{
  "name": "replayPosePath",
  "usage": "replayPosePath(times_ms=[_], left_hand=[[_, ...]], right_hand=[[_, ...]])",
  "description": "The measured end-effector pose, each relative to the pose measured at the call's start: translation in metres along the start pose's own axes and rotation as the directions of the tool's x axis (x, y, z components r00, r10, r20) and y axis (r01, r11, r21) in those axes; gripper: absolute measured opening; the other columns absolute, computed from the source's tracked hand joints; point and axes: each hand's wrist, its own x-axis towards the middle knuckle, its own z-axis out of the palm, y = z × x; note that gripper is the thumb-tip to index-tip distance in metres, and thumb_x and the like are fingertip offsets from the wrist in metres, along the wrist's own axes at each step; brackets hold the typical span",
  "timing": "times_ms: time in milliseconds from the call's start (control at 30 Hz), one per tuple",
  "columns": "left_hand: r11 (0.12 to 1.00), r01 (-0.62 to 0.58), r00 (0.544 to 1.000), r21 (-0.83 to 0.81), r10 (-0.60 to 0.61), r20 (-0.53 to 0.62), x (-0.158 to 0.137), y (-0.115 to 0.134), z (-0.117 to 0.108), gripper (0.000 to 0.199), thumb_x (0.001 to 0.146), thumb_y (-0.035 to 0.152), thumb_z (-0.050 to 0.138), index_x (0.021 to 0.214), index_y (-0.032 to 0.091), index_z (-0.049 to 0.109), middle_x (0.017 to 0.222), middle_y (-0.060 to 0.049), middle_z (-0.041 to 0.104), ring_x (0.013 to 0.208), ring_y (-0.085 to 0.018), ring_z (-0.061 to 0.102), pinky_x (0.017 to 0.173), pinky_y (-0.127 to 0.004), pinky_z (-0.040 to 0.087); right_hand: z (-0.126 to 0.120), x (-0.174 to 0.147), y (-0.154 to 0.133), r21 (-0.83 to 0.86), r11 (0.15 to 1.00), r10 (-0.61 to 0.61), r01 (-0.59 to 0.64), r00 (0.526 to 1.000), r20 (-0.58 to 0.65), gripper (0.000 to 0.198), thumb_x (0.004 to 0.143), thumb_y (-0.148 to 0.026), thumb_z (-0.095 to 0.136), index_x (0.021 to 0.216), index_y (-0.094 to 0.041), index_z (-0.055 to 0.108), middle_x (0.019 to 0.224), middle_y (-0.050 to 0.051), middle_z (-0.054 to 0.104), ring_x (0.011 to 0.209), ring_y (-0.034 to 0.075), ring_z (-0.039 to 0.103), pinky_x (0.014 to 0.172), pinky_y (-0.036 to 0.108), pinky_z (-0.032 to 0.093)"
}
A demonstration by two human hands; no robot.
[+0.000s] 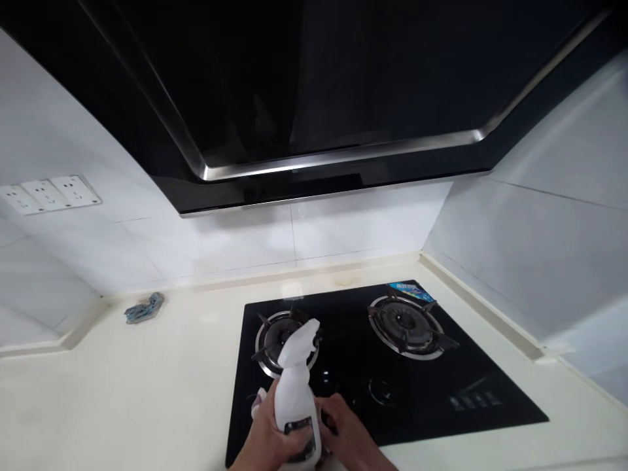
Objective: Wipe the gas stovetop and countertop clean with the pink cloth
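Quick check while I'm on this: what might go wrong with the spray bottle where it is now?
Two risks, as I judge it:
1. The left hand holds the spray bottle upright, its head overlapping the left burner in view; moved forward, it might knock the raised pan supports.
2. That burner has no pan on it, so any liquid sprayed or dripped there could get into it.
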Motion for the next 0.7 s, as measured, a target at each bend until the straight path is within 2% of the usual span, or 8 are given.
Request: replayPosePath(times_ms=[67,167,233,333,433,500,600,700], left_hand=[[1.0,-0.018,0.998,0.006,0.018,0.056,0.007,-0.012,0.004,0.074,0.062,0.03,0.078,0.132,0.018,0.057,0.107,-0.008,0.07,0.097,-0.024,0.064,0.086,-0.033,0.054],[0.999,-0.033,0.989,0.001,0.032,0.145,0.017,-0.024,0.01,0.074,0.062,0.026,0.077,0.133,0.02,0.056,0.112,-0.008,0.068,0.101,-0.024,0.062,0.088,-0.034,0.054],[1.0,-0.03,0.983,0.006,0.028,0.179,0.023,-0.024,0.014,0.07,0.063,0.024,0.075,0.131,0.021,0.057,0.11,-0.006,0.069,0.097,-0.023,0.062,0.085,-0.033,0.054],[0.999,-0.022,0.989,0.025,0.018,0.145,0.032,-0.018,0.023,0.06,0.065,0.021,0.071,0.124,0.021,0.061,0.103,-0.004,0.07,0.089,-0.021,0.062,0.081,-0.033,0.055],[1.0,-0.013,0.998,0.013,0.012,0.054,0.037,-0.014,0.038,0.054,0.069,0.024,0.07,0.122,0.021,0.062,0.106,-0.006,0.07,0.093,-0.024,0.064,0.085,-0.035,0.054],[0.999,0.046,0.998,-0.006,-0.047,-0.04,0.038,-0.018,0.052,0.057,0.072,0.03,0.071,0.127,0.021,0.059,0.114,-0.009,0.07,0.102,-0.028,0.064,0.092,-0.039,0.054],[0.991,0.13,0.979,-0.024,-0.133,-0.157,0.038,-0.03,0.073,0.07,0.073,0.041,0.072,0.137,0.021,0.052,0.131,-0.013,0.064,0.123,-0.034,0.058,0.106,-0.046,0.047],[0.994,0.102,0.983,-0.034,-0.106,-0.152,0.04,-0.041,0.088,0.076,0.076,0.044,0.071,0.144,0.022,0.046,0.145,-0.014,0.055,0.138,-0.035,0.046,0.117,-0.047,0.037]], right_hand=[[-0.025,0.001,-0.018,0.016,1.0,0.01,-0.009,0.997,-0.078,0.041,0.078,-0.042,0.062,0.114,-0.024,0.069,0.103,0.007,0.066,0.093,0.024,0.063,0.087,0.04,0.05],[-0.047,0.009,-0.058,0.186,0.969,-0.137,0.161,0.981,-0.135,0.058,0.08,-0.041,0.061,0.136,-0.026,0.054,0.134,0.009,0.059,0.123,0.025,0.055,0.102,0.041,0.045],[-0.049,0.016,-0.082,0.26,0.936,-0.214,0.238,0.97,-0.119,0.068,0.076,-0.038,0.067,0.14,-0.025,0.047,0.141,0.01,0.055,0.127,0.025,0.052,0.106,0.042,0.043],[-0.041,0.028,-0.103,0.268,0.951,-0.128,0.157,0.985,-0.119,0.059,0.068,-0.032,0.074,0.122,-0.022,0.052,0.118,0.008,0.066,0.108,0.024,0.061,0.097,0.041,0.049],[-0.028,0.038,-0.105,0.353,0.931,-0.019,0.092,0.978,-0.207,0.049,0.068,-0.032,0.075,0.108,-0.023,0.048,0.099,0.004,0.068,0.092,0.023,0.065,0.084,0.038,0.053],[-0.021,0.044,-0.101,0.412,0.907,0.024,0.086,0.967,-0.254,0.05,0.069,-0.032,0.074,0.109,-0.024,0.045,0.099,0.004,0.068,0.089,0.023,0.066,0.081,0.037,0.054],[-0.016,0.052,-0.092,0.391,0.919,0.065,0.054,0.957,-0.284,0.055,0.067,-0.029,0.075,0.112,-0.024,0.042,0.099,0.004,0.067,0.089,0.023,0.067,0.081,0.037,0.055],[-0.019,0.058,-0.08,0.36,0.932,0.084,0.038,0.945,-0.317,0.058,0.068,-0.031,0.075,0.114,-0.025,0.039,0.097,0.002,0.064,0.088,0.022,0.066,0.081,0.036,0.055]])
